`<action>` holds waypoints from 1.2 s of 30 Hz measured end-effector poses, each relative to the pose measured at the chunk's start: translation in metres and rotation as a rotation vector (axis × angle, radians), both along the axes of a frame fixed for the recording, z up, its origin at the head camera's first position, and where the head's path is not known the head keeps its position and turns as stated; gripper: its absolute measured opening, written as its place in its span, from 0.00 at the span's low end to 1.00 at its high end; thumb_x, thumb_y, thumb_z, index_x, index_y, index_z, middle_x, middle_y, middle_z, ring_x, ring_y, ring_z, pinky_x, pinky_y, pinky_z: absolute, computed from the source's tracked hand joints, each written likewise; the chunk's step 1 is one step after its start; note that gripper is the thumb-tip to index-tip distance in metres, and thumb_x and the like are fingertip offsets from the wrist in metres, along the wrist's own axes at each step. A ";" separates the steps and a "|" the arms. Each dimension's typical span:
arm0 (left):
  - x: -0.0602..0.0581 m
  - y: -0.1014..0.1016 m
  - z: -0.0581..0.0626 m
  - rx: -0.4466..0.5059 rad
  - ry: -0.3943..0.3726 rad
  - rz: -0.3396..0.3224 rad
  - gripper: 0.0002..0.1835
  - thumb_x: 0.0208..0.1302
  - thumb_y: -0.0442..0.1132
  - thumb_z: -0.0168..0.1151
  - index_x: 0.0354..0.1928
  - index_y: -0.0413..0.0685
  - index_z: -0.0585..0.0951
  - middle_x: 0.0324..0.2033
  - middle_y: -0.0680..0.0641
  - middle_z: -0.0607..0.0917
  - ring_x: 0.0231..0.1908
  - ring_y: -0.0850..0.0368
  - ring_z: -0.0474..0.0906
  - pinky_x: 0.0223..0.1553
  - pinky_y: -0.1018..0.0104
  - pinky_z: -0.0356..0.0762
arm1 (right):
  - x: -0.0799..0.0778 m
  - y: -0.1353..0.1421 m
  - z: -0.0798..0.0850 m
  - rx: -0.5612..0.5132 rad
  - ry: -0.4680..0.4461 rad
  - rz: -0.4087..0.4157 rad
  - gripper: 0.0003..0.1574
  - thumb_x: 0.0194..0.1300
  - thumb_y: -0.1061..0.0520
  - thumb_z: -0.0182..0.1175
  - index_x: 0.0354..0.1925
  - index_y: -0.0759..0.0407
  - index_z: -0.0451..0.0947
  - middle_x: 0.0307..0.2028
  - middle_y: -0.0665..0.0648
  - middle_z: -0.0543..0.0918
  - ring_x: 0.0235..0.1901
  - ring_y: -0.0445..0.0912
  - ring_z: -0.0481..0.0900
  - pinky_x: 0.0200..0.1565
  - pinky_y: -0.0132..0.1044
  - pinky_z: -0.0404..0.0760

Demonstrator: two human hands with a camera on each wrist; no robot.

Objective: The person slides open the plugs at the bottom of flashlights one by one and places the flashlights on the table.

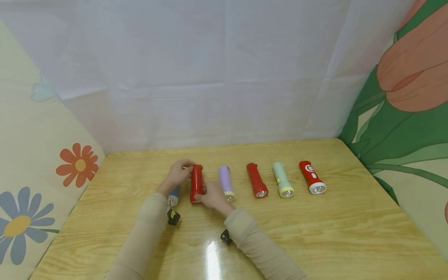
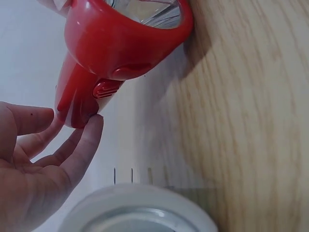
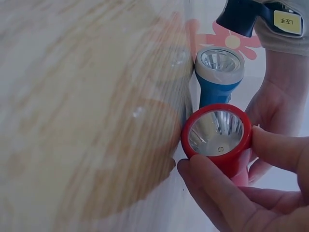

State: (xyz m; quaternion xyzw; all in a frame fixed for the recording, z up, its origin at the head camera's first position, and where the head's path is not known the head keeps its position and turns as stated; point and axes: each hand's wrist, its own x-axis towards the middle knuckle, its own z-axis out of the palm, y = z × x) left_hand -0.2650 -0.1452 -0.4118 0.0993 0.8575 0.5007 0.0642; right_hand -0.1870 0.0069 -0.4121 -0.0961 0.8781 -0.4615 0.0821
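A glossy red flashlight [image 1: 196, 182] lies on the table, its lens end toward me, with both hands on it. My right hand [image 1: 214, 196] pinches its head between thumb and fingers; the right wrist view shows the silvery reflector inside the red rim [image 3: 217, 133]. At the tail end, my left hand [image 1: 179, 173] holds the flashlight with its fingertips, and the left wrist view shows these fingers [image 2: 87, 145] around the tail. A blue flashlight [image 1: 173, 197] with a white head lies just left of it, partly hidden by the left hand and wrist.
Rightward in a row lie a purple flashlight [image 1: 225, 179], another red one [image 1: 256, 180], a mint-green one with a yellow rim [image 1: 281, 177] and a red one with a white rim [image 1: 311, 177]. A white cloth [image 1: 224, 77] hangs behind the wooden table [image 1: 315, 233].
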 end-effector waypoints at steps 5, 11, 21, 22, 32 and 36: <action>0.002 -0.001 0.001 0.021 0.016 0.006 0.12 0.65 0.29 0.48 0.47 0.29 0.74 0.43 0.33 0.78 0.31 0.49 0.79 0.36 0.58 0.79 | -0.001 0.000 -0.001 0.006 0.000 0.011 0.13 0.53 0.61 0.64 0.37 0.68 0.78 0.29 0.59 0.82 0.23 0.42 0.73 0.24 0.30 0.74; 0.004 -0.001 0.004 0.056 0.016 0.030 0.12 0.65 0.29 0.48 0.46 0.29 0.74 0.42 0.33 0.78 0.30 0.50 0.79 0.36 0.58 0.79 | -0.002 0.001 -0.003 0.005 -0.005 0.026 0.15 0.54 0.62 0.64 0.40 0.68 0.77 0.33 0.61 0.83 0.24 0.42 0.75 0.25 0.30 0.75; 0.006 -0.003 0.008 0.101 0.002 0.083 0.12 0.64 0.30 0.48 0.45 0.31 0.76 0.42 0.34 0.78 0.33 0.49 0.78 0.39 0.54 0.78 | -0.005 0.000 -0.004 -0.006 -0.032 0.033 0.21 0.54 0.62 0.65 0.47 0.69 0.75 0.33 0.61 0.82 0.24 0.43 0.76 0.24 0.31 0.76; 0.006 -0.003 0.008 0.111 0.000 0.085 0.12 0.65 0.30 0.48 0.45 0.31 0.76 0.42 0.34 0.78 0.33 0.49 0.78 0.39 0.54 0.78 | -0.005 0.000 -0.004 -0.002 -0.030 0.034 0.22 0.53 0.62 0.65 0.47 0.69 0.75 0.34 0.61 0.82 0.25 0.43 0.76 0.25 0.31 0.76; 0.005 -0.003 0.009 0.177 0.007 0.090 0.11 0.65 0.31 0.49 0.43 0.29 0.76 0.41 0.33 0.79 0.34 0.50 0.78 0.40 0.53 0.78 | -0.005 0.002 -0.002 0.003 -0.036 0.040 0.27 0.54 0.61 0.65 0.51 0.70 0.72 0.38 0.62 0.82 0.32 0.45 0.77 0.34 0.34 0.78; 0.006 -0.002 0.011 0.179 -0.004 0.099 0.11 0.66 0.33 0.49 0.43 0.30 0.76 0.40 0.35 0.80 0.34 0.50 0.78 0.41 0.53 0.78 | -0.005 0.003 -0.001 0.002 -0.039 0.040 0.28 0.54 0.62 0.65 0.53 0.70 0.71 0.39 0.63 0.81 0.34 0.47 0.78 0.37 0.37 0.78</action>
